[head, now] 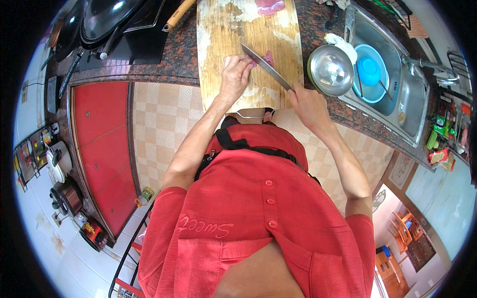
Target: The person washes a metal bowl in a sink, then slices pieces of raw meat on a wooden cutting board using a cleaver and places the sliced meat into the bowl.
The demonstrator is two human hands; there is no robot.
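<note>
A wooden cutting board (216, 33) juts out from the counter in front of me. My right hand (309, 108) grips the handle of a cleaver (272, 71), whose blade slants up and left across the board. My left hand (235, 76) has its fingers bent over a piece of raw meat at the blade's left side; most of that piece is hidden by the fingers. Pink raw meat (268, 58) lies just right of the blade. A larger slab of raw meat (270, 6) rests at the board's far end.
A metal bowl (331, 70) stands right of the board. In the sink (410, 108) sits a light blue basin (372, 96) with a blue bowl (369, 71) and chopsticks. To the left are a wok (106, 18) on the black stove and a wooden-handled tool (179, 15).
</note>
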